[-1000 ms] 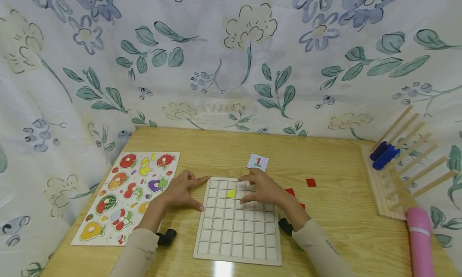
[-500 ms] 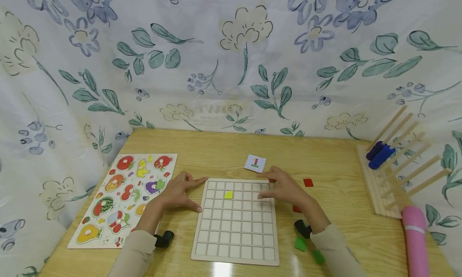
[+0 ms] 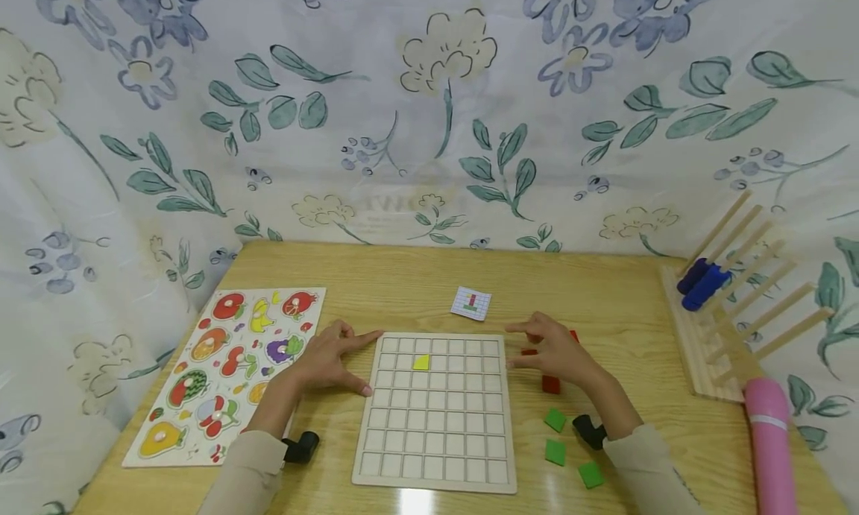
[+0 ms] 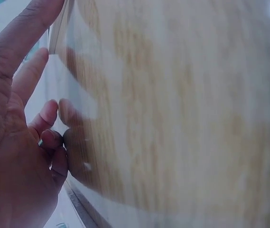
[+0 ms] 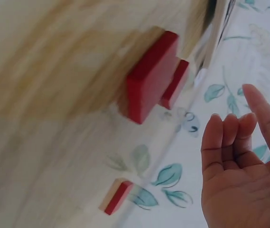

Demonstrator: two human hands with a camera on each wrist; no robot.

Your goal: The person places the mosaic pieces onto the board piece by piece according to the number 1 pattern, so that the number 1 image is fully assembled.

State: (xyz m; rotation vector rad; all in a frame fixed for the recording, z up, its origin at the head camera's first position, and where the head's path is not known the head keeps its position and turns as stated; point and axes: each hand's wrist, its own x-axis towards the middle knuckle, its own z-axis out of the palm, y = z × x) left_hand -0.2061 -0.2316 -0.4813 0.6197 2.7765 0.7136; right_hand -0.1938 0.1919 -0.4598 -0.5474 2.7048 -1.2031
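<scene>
A pale wooden grid board [image 3: 435,446] lies flat in front of me, with one yellow tile [image 3: 421,362] in an upper-left cell. At its upper left corner and side, the index finger and thumb of my left hand [image 3: 321,360] touch the edge. My right hand [image 3: 562,355] is just beyond the board's right edge, its thumb and index finger stretched toward it, holding nothing. Under and beside that hand lie red tiles, one [image 3: 551,384] below the palm; they show as red squares [image 5: 151,78] in the right wrist view. Several green tiles [image 3: 555,452] lie nearer me.
Behind the board lies a small card [image 3: 471,304] with a coloured pattern on a grid. A fruit puzzle board [image 3: 309,306] is at left. On the right stand a wooden peg rack [image 3: 698,373] with blue pieces [image 3: 706,288] and a pink cylinder [image 3: 772,448].
My right hand has moved right, from over the board's upper cells to beyond its right edge, uncovering cells and green tiles. The left hand has stayed at the board's edge.
</scene>
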